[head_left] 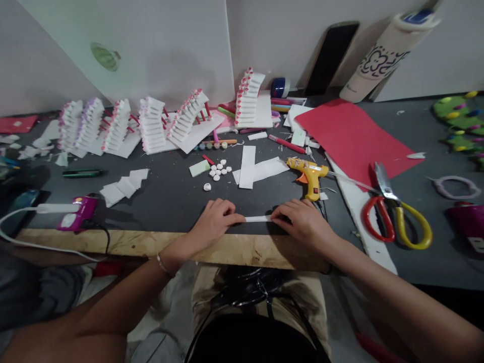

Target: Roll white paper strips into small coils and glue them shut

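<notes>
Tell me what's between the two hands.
A white paper strip, held at its ends by the left hand and right hand, lying on the dark table. Head view.

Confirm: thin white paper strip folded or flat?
Flat: thin white paper strip lies straight, left hand and right hand pinning its ends.

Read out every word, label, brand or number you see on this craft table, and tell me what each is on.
Nothing here can be read.
Roll: drawn flower, plus small print near its lower end, too small.
Yellow glue gun: barrel label, blurred.
Pink glue gun: white label, blurred.
Green sticker on the board: no legible letters.
Strip: blank.
</notes>
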{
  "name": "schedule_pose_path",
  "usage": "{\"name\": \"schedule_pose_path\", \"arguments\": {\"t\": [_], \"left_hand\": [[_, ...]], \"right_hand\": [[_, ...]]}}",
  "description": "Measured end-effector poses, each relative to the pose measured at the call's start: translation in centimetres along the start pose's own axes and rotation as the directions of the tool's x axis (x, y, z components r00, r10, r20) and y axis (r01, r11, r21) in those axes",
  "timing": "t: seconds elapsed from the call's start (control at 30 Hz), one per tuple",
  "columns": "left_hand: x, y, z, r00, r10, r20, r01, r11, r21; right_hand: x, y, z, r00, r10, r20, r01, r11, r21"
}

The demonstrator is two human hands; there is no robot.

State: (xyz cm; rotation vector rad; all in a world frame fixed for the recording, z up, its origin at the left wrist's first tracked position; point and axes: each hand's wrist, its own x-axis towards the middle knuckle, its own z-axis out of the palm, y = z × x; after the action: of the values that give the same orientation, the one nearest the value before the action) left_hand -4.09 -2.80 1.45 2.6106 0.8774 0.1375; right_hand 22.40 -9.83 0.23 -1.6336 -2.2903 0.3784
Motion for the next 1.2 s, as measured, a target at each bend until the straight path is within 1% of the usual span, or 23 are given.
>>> {"name": "schedule_pose_path", "arguments": {"t": [0.07, 0.13, 0.2, 0.27, 0.33, 0.4, 0.43, 0.47, 0.53, 0.57, 0.63, 0.7, 0.77, 0.83, 0.93, 1.03, 1.1, 1.13, 1.2], "left_hand": [[0.4, -0.3, -0.3, 0.986, 0.13, 0.105, -0.136, 0.99, 0.046], [0.9, -0.4, -0.7, 0.962, 0.197, 0.189, -0.217, 0.972, 0.091], [1.3, -0.3, -1.2, 0.945, 0.216, 0.244, -0.256, 0.956, 0.145], [1.6, 0.0, -1.6, 0.939, 0.214, 0.27, -0.271, 0.942, 0.198], [1.7, 0.3, -1.7, 0.936, 0.209, 0.282, -0.279, 0.931, 0.236], [1.7, 0.4, -1.7, 0.937, 0.217, 0.273, -0.287, 0.925, 0.251], [1.7, 0.5, -1.6, 0.939, 0.222, 0.263, -0.289, 0.924, 0.25], [1.7, 0.5, -1.5, 0.941, 0.225, 0.254, -0.287, 0.926, 0.246], [1.7, 0.4, -1.4, 0.945, 0.22, 0.241, -0.279, 0.929, 0.245], [1.6, 0.3, -1.3, 0.946, 0.216, 0.24, -0.275, 0.928, 0.251], [1.6, 0.2, -1.3, 0.944, 0.219, 0.247, -0.283, 0.923, 0.262], [1.6, 0.2, -1.3, 0.941, 0.226, 0.254, -0.291, 0.922, 0.257], [1.7, 0.4, -1.4, 0.942, 0.228, 0.245, -0.287, 0.927, 0.241], [1.9, 0.6, -1.4, 0.949, 0.229, 0.216, -0.277, 0.934, 0.225], [2.1, 1.0, -1.3, 0.961, 0.222, 0.168, -0.253, 0.946, 0.2], [2.3, 1.3, -0.7, 0.974, 0.2, 0.107, -0.217, 0.96, 0.178], [2.3, 1.7, -0.1, 0.982, 0.185, 0.044, -0.189, 0.968, 0.167], [2.4, 2.0, 0.2, 0.985, 0.173, 0.011, -0.173, 0.971, 0.166], [2.4, 2.6, 0.8, 0.988, 0.152, -0.039, -0.143, 0.973, 0.183]], "right_hand": [[0.1, -0.1, -0.1, 1.0, 0.012, 0.004, -0.012, 1.0, -0.003], [0.2, 0.0, 0.0, 1.0, 0.018, -0.002, -0.018, 1.0, -0.013], [0.1, 0.1, 0.0, 1.0, 0.017, -0.01, -0.017, 1.0, -0.008], [-0.3, 0.2, -0.1, 1.0, 0.014, -0.024, -0.014, 1.0, 0.015], [-1.0, -0.1, -0.2, 0.994, 0.05, -0.101, -0.049, 0.999, 0.011], [-2.0, -1.0, -0.2, 0.971, 0.083, -0.226, -0.094, 0.995, -0.038], [-2.4, -1.6, -0.1, 0.962, 0.071, -0.263, -0.094, 0.993, -0.076], [-2.8, -2.3, 0.1, 0.965, 0.021, -0.262, -0.05, 0.993, -0.103], [-3.2, -3.3, 0.8, 0.985, -0.091, -0.146, 0.069, 0.986, -0.149], [-3.2, -3.5, 1.1, 0.988, -0.123, -0.098, 0.105, 0.98, -0.168], [-2.8, -3.4, 1.8, 0.988, -0.138, -0.062, 0.124, 0.972, -0.199], [-2.2, -2.6, 2.1, 0.987, -0.143, -0.071, 0.124, 0.968, -0.219], [-1.5, -1.7, 1.8, 0.984, -0.165, -0.072, 0.144, 0.963, -0.229], [-0.9, -1.2, 0.9, 0.979, -0.198, -0.057, 0.18, 0.956, -0.23], [-0.1, -1.1, -0.4, 0.969, -0.246, -0.016, 0.236, 0.946, -0.223], [0.2, -1.1, -0.9, 0.958, -0.284, 0.03, 0.283, 0.93, -0.235], [0.3, -0.9, -0.6, 0.961, -0.276, 0.025, 0.274, 0.934, -0.228], [0.3, -0.7, -0.4, 0.968, -0.251, 0.009, 0.248, 0.947, -0.205], [0.3, -0.6, 0.1, 0.986, -0.165, -0.024, 0.161, 0.981, -0.112]]}}
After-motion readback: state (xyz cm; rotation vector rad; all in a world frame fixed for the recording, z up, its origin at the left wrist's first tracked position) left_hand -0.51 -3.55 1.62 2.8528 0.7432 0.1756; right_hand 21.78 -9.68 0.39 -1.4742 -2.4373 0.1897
